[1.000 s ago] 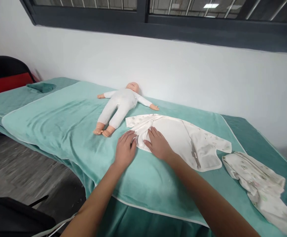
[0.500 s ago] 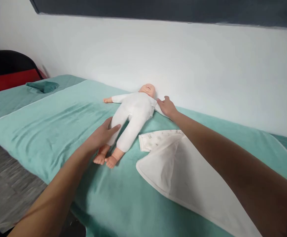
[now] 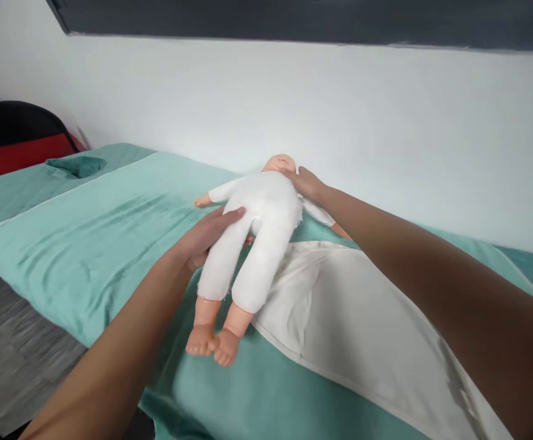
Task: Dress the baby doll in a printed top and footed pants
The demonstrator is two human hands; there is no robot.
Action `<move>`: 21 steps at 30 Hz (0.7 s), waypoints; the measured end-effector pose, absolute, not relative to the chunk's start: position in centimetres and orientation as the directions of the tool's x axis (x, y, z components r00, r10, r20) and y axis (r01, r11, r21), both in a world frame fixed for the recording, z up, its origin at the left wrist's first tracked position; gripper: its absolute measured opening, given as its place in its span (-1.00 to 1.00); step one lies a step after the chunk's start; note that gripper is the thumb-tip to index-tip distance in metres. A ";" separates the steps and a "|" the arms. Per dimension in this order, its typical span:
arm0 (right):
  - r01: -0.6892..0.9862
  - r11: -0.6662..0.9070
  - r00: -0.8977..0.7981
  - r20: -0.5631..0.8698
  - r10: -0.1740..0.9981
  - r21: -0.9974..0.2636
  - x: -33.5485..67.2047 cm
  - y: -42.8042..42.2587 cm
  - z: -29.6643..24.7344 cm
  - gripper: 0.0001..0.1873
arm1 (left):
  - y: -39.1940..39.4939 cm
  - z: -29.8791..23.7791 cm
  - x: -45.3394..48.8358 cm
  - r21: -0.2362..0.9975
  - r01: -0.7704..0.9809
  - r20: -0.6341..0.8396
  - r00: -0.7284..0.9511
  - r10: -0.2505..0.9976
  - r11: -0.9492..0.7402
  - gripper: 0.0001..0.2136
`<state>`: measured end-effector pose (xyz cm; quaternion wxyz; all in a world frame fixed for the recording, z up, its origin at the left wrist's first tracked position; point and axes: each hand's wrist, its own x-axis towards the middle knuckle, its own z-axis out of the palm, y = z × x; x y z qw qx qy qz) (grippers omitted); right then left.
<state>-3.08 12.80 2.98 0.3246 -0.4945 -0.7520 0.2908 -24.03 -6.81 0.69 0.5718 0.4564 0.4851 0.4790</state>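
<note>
A baby doll [image 3: 266, 205] with a white cloth body and bare plastic feet is raised off the bed, its legs toward me. My left hand [image 3: 209, 235] wraps around its thigh, thumb on top and fingertips showing between the legs. At the doll's neck and shoulder, my right hand [image 3: 305, 182] grips with the thumb in front; its other fingers are mostly hidden behind. Under and right of the doll lies a white baby garment [image 3: 340, 311], spread out and partly covered by my right forearm.
A teal blanket [image 3: 124, 214] covers the bed, with a small dark teal cloth [image 3: 76, 166] at its far left. A white wall [image 3: 385, 122] rises directly behind. A black and red chair [image 3: 23, 137] stands at the left, above grey flooring [image 3: 14, 342].
The doll has been lifted from the blanket and shifted toward me and right, partly over the garment. My left hand closed around its thigh, and my right hand moved onto its neck and shoulder.
</note>
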 end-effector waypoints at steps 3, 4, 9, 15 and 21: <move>0.597 0.247 -0.216 0.144 0.966 -0.763 1.5 8.4 6.1 -0.27 | -10.1 2.9 -20.1 0.983 -0.161 -0.071 0.122 0.990 0.090 -0.52; 0.601 0.245 -0.208 0.148 0.967 -0.761 3.3 7.0 7.0 -0.28 | -11.2 3.3 -18.6 0.980 -0.177 -0.064 0.132 0.989 0.087 -0.51; 0.676 0.197 -0.141 0.137 0.980 -0.710 12.7 0.4 8.8 -0.11 | -16.3 2.3 -10.3 0.946 -0.288 -0.098 0.177 0.979 0.146 -0.51; 0.730 0.001 0.006 0.008 1.000 -0.683 18.5 -3.8 5.2 -0.07 | -19.3 -1.0 -4.3 0.930 -0.288 -0.156 0.255 0.954 0.229 -0.44; 0.779 0.026 -0.072 -0.049 0.996 -0.627 18.7 -4.1 2.4 0.00 | -20.0 -3.5 -3.5 0.932 -0.257 -0.220 0.160 0.962 0.256 -0.41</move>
